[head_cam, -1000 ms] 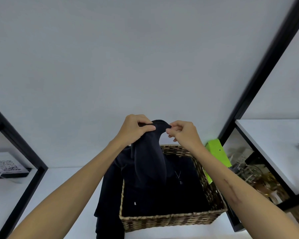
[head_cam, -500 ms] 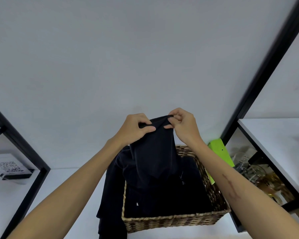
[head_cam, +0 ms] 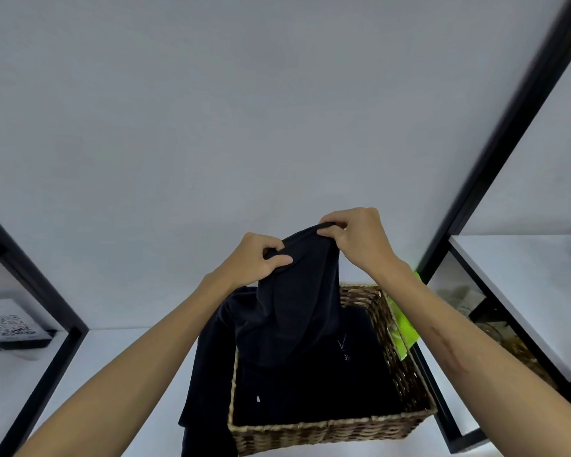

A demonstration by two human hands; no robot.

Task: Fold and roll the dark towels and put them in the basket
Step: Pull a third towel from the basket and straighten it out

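Note:
A dark towel [head_cam: 297,291] hangs lifted above a woven wicker basket [head_cam: 327,430] on a white tabletop. My left hand [head_cam: 257,258] grips the towel's top edge on the left. My right hand [head_cam: 360,239] pinches the same edge on the right, a little higher. More dark towels [head_cam: 310,384] fill the basket, and dark cloth [head_cam: 208,374] spills over its left wall onto the table.
A bright green object [head_cam: 404,328] leans at the basket's right side. Black frame posts [head_cam: 495,179] stand right and left. A white shelf [head_cam: 524,285] is at the right with glassware beneath. A QR-code sign [head_cam: 10,328] sits at far left.
Both hands have raised the towel's top edge higher. My right hand has climbed above the left and the pinched edge has stretched wider between them.

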